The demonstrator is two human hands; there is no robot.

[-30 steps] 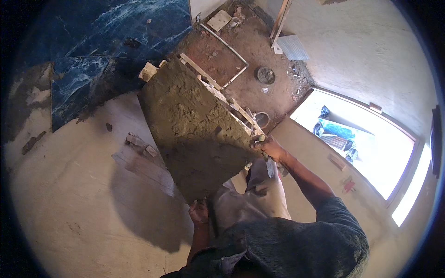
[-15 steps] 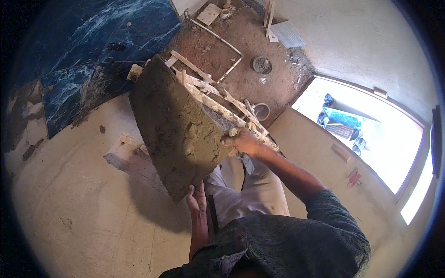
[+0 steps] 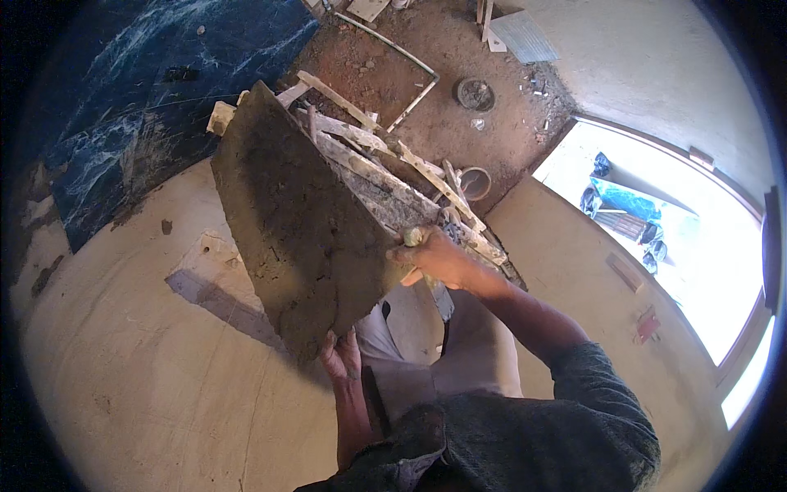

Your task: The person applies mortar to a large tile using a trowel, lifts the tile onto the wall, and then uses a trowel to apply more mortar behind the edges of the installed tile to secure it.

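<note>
A large slab (image 3: 291, 213), coated in dark grey-brown mortar, is tilted in front of me. My left hand (image 3: 342, 353) grips its lower corner from beneath, with fingers turned up against it. My right hand (image 3: 434, 258) grips the slab's right corner and also holds a trowel, whose pale handle (image 3: 413, 236) pokes above my fingers and whose mortar-smeared blade (image 3: 441, 299) hangs below. Just beyond the slab, a scaffold of rough wooden planks (image 3: 344, 109) stands, partly hidden by it.
Blue marbled tiles (image 3: 164, 98) line the upper left. Dirt flooring (image 3: 393, 57) holds a bucket of grey material (image 3: 475, 95), another bucket (image 3: 475, 182) and white pipe (image 3: 430, 86). A corrugated sheet (image 3: 525, 37) leans upper right. A bright doorway (image 3: 697, 271) is right.
The slab has tilted more steeply and moved slightly left, showing more of the wooden scaffold behind it. My right hand has moved left from where it was a second ago.
</note>
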